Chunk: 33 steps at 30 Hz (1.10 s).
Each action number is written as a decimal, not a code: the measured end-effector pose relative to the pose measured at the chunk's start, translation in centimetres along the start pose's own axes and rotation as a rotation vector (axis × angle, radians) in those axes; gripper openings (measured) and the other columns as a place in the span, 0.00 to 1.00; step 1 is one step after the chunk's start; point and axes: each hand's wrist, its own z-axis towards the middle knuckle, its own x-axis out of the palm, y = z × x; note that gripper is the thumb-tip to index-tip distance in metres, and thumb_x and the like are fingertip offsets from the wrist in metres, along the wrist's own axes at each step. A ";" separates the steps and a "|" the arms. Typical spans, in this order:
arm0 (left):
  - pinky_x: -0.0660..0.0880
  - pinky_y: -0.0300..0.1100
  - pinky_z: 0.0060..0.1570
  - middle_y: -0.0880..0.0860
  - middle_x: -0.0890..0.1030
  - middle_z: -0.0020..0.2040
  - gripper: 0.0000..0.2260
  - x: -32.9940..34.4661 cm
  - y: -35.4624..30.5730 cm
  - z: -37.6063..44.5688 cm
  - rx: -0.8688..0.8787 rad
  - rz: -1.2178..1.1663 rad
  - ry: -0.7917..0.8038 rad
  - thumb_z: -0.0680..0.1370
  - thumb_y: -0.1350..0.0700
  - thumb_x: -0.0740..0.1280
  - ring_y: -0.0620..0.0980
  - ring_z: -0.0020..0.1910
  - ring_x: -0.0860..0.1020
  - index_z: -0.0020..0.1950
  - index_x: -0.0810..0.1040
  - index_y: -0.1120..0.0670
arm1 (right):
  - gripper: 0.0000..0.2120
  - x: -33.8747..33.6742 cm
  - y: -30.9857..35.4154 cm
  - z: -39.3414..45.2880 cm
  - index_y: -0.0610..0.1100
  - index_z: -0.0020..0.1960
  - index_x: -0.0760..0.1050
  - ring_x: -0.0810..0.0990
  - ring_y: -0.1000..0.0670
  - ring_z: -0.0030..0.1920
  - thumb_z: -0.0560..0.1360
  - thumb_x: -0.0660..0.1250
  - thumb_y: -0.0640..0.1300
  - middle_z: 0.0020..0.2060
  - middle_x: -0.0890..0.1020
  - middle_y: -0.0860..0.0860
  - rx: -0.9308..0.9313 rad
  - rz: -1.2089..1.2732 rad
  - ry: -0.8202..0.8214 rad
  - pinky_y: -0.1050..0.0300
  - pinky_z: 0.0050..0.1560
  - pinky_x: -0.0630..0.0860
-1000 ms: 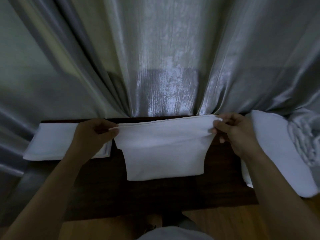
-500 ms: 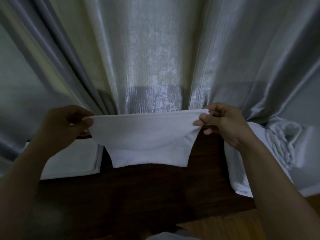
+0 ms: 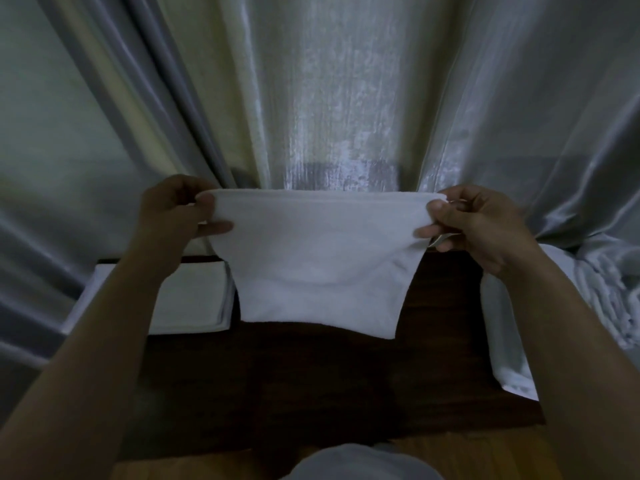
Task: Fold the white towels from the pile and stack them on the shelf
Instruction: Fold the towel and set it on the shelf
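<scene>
I have a soft white terry towel [image 3: 322, 268], folded over along its top edge, held up in the air in front of the silvery grey satin curtains [image 3: 332, 98]. My left hand [image 3: 173, 216] pinches the towel's upper left corner, thumb on the near face and fingers curled behind the cloth. My right hand [image 3: 474, 223] pinches the upper right corner the same way, thumb tip pressed on the front at the top edge, and a small pale tag pokes out just below that thumb. Between the two hands the top edge runs nearly level and taut, and the rest of the towel hangs down, narrowing toward a straight lower hem that sits above the dark brown wooden shelf [image 3: 311, 382]; I cannot tell whether the hem touches the wood. On the left end of the shelf lies a flat stack of folded white towels [image 3: 194, 299], partly hidden behind my left forearm. On the right, behind my right forearm, a loose pile of unfolded white towels [image 3: 505, 341] spills over the shelf's edge, lying against a knotted, fringed part of the curtain. Lighter wooden floor [image 3: 485, 455] shows along the bottom.
</scene>
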 end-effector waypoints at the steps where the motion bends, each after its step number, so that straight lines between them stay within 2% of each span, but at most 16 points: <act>1: 0.85 0.46 0.42 0.54 0.77 0.43 0.07 -0.1 0.1 0.1 -0.025 0.015 0.014 0.80 0.67 0.67 0.56 0.46 0.81 0.44 0.79 0.58 | 0.11 0.0 0.1 0.2 0.37 0.55 0.78 0.88 0.46 0.40 0.75 0.72 0.40 0.42 0.84 0.39 0.016 0.014 0.018 0.60 0.27 0.79; 4: 0.84 0.45 0.41 0.55 0.81 0.43 0.04 -1.8 0.2 0.5 -0.182 -0.012 0.181 0.77 0.66 0.69 0.55 0.46 0.83 0.44 0.80 0.58 | 0.17 -0.6 0.3 0.6 0.40 0.51 0.77 0.87 0.51 0.35 0.66 0.75 0.46 0.36 0.83 0.43 0.085 0.042 0.134 0.63 0.23 0.75; 6: 0.84 0.45 0.41 0.53 0.83 0.40 0.04 -2.8 0.4 0.5 -0.251 -0.047 0.293 0.73 0.64 0.70 0.53 0.44 0.84 0.42 0.83 0.56 | 0.24 -0.9 0.3 0.9 0.40 0.50 0.78 0.85 0.52 0.32 0.60 0.77 0.50 0.32 0.84 0.45 0.077 0.015 0.123 0.64 0.22 0.73; 8: 0.84 0.46 0.40 0.52 0.84 0.39 0.04 -2.9 0.9 0.7 -0.239 0.035 0.273 0.75 0.64 0.70 0.53 0.42 0.85 0.45 0.82 0.56 | 0.22 -0.8 0.2 1.4 0.38 0.53 0.78 0.86 0.51 0.32 0.63 0.77 0.48 0.32 0.85 0.44 0.060 -0.024 0.089 0.63 0.23 0.74; 11: 0.85 0.48 0.43 0.57 0.82 0.44 0.03 -2.2 1.6 1.1 -0.215 0.078 0.215 0.78 0.66 0.69 0.57 0.46 0.84 0.50 0.79 0.60 | 0.08 -0.2 0.0 1.9 0.37 0.54 0.77 0.87 0.50 0.34 0.76 0.70 0.38 0.33 0.85 0.43 0.045 -0.032 0.076 0.62 0.24 0.76; 14: 0.85 0.50 0.43 0.62 0.78 0.49 0.06 -1.4 1.8 1.2 -0.201 0.068 0.127 0.80 0.67 0.68 0.59 0.48 0.82 0.56 0.77 0.65 | 0.02 0.4 -0.3 2.3 0.39 0.51 0.76 0.87 0.48 0.34 0.80 0.68 0.37 0.34 0.86 0.43 0.045 -0.049 0.044 0.62 0.25 0.78; 16: 0.85 0.49 0.43 0.62 0.77 0.51 0.06 -0.8 1.7 1.3 -0.173 0.065 0.092 0.80 0.66 0.67 0.59 0.49 0.82 0.56 0.76 0.64 | 0.05 0.9 -0.4 2.5 0.37 0.52 0.75 0.88 0.45 0.38 0.79 0.68 0.38 0.36 0.86 0.40 0.043 -0.044 0.042 0.59 0.27 0.80; 18: 0.85 0.48 0.42 0.60 0.78 0.50 0.03 -0.5 1.4 1.3 -0.133 0.045 0.085 0.80 0.66 0.68 0.58 0.49 0.82 0.52 0.77 0.61 | 0.11 1.3 -0.5 2.5 0.35 0.55 0.75 0.88 0.42 0.41 0.77 0.71 0.39 0.40 0.86 0.38 0.035 -0.035 0.026 0.58 0.29 0.82; 21: 0.84 0.48 0.42 0.56 0.79 0.48 0.05 -0.4 1.1 1.6 -0.052 0.035 0.038 0.79 0.66 0.69 0.56 0.50 0.82 0.48 0.78 0.57 | 0.09 1.5 -0.4 2.7 0.34 0.56 0.76 0.88 0.41 0.43 0.78 0.71 0.37 0.40 0.86 0.38 -0.012 -0.024 -0.010 0.58 0.30 0.82; 23: 0.84 0.47 0.40 0.54 0.80 0.47 0.06 -0.4 0.7 1.8 0.000 0.058 -0.013 0.79 0.66 0.69 0.54 0.49 0.81 0.48 0.78 0.55 | 0.08 1.5 -0.2 2.8 0.38 0.52 0.78 0.88 0.43 0.42 0.75 0.73 0.39 0.38 0.86 0.42 -0.033 0.021 -0.034 0.58 0.30 0.81; 26: 0.84 0.46 0.39 0.53 0.81 0.47 0.06 -0.8 0.4 2.2 0.058 0.188 -0.012 0.79 0.64 0.69 0.51 0.47 0.83 0.49 0.79 0.54 | 0.11 1.3 0.0 2.7 0.41 0.50 0.78 0.88 0.45 0.42 0.70 0.72 0.44 0.37 0.87 0.45 -0.041 0.058 -0.014 0.60 0.31 0.81; 30: 0.81 0.46 0.38 0.51 0.83 0.42 0.06 -1.5 1.0 3.1 0.121 0.472 0.044 0.79 0.60 0.71 0.48 0.38 0.81 0.47 0.82 0.49 | 0.08 0.9 -0.3 2.8 0.40 0.52 0.78 0.88 0.45 0.44 0.74 0.69 0.42 0.43 0.86 0.42 0.022 0.049 0.037 0.60 0.32 0.82; 33: 0.75 0.42 0.35 0.51 0.82 0.39 0.03 -1.1 1.7 3.7 0.131 0.640 0.106 0.79 0.59 0.70 0.43 0.32 0.78 0.49 0.82 0.53 | 0.03 0.7 -1.2 3.6 0.38 0.53 0.76 0.89 0.46 0.42 0.81 0.66 0.37 0.45 0.84 0.39 0.101 -0.012 0.027 0.60 0.31 0.82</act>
